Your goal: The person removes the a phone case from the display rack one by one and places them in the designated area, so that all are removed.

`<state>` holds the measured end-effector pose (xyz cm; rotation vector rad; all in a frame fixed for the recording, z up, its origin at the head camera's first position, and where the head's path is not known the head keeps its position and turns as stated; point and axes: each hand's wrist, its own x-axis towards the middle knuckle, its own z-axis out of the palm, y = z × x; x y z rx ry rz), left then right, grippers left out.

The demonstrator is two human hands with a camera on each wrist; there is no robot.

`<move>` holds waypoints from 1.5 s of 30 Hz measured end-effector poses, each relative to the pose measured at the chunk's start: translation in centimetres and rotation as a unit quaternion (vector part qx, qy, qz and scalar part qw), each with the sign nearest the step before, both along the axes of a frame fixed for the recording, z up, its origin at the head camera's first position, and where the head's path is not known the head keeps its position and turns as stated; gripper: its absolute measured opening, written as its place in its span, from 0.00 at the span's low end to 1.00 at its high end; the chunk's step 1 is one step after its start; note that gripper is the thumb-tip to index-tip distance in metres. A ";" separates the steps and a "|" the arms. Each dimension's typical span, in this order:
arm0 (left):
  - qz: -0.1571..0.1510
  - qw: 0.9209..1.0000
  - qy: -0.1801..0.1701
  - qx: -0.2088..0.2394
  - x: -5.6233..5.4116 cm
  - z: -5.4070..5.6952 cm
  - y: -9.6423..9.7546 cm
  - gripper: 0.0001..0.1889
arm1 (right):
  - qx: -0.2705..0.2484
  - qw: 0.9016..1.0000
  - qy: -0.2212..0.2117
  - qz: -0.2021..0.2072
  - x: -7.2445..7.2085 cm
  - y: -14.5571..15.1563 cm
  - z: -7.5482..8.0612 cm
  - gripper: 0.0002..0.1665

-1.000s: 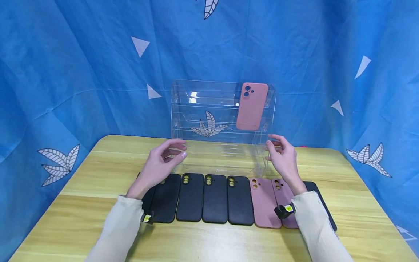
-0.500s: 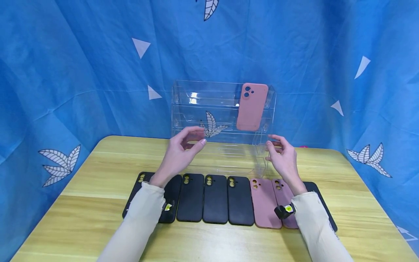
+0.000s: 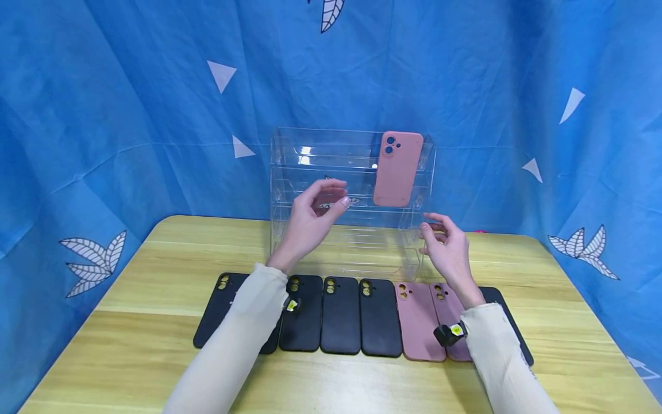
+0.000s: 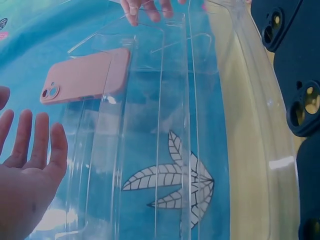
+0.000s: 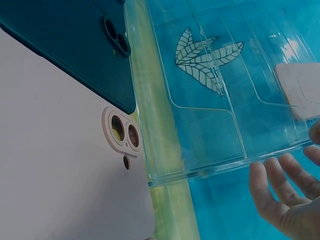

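Note:
A clear acrylic tiered rack (image 3: 326, 167) stands toward the back of the table. One pink phone case (image 3: 398, 169) leans upright in its upper right part. My left hand (image 3: 309, 221) is raised in front of the rack's middle, left of that case, with fingers loosely bent and nothing held. In the left wrist view the left hand (image 4: 35, 170) shows spread fingers below the pink case (image 4: 92, 75). By the rack's right side, my right hand (image 3: 449, 250) hovers with relaxed fingers; in the right wrist view its fingertips are right at the clear side edge (image 5: 220, 167).
A row of phone cases lies flat before the rack: several black ones, such as the middle black case (image 3: 340, 316), and two pink ones, including a pink case (image 3: 420, 322). Another black case (image 3: 504, 305) lies partly under the right sleeve. A blue curtain (image 3: 155, 115) hangs behind the wooden table (image 3: 129, 322).
My left hand has moved up and to the right, from the rack's lower left corner to in front of its middle. The right hand and the cases have stayed put.

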<state>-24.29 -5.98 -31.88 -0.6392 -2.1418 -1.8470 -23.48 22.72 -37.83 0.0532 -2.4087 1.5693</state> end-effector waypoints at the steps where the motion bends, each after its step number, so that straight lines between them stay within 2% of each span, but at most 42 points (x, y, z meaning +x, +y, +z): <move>1: 0.000 1.000 0.000 0.000 -0.2 0.1 0.2 0.18 | 0.000 1.000 0.000 0.000 0.0 0.0 0.0 0.26; 16: 0.015 1.000 0.002 0.005 -3.9 1.1 3.3 0.17 | 0.002 1.000 -0.002 0.006 0.0 0.0 0.0 0.27; 24: 0.033 0.999 -0.012 -0.004 -5.3 0.9 4.5 0.18 | 0.003 1.000 -0.001 0.007 0.0 -0.1 0.2 0.26; 31: 0.050 0.998 -0.027 -0.025 -5.9 0.3 5.4 0.18 | -0.001 1.000 0.002 0.007 -0.1 -0.1 0.1 0.26; 37: 0.060 0.997 -0.023 -0.044 -6.0 0.6 6.0 0.19 | 0.007 1.000 0.007 0.004 -0.2 0.0 -0.1 0.26; 45: 0.058 0.996 -0.047 -0.051 -6.3 0.9 7.0 0.17 | 0.002 1.000 -0.001 -0.004 -0.1 -0.1 -0.1 0.25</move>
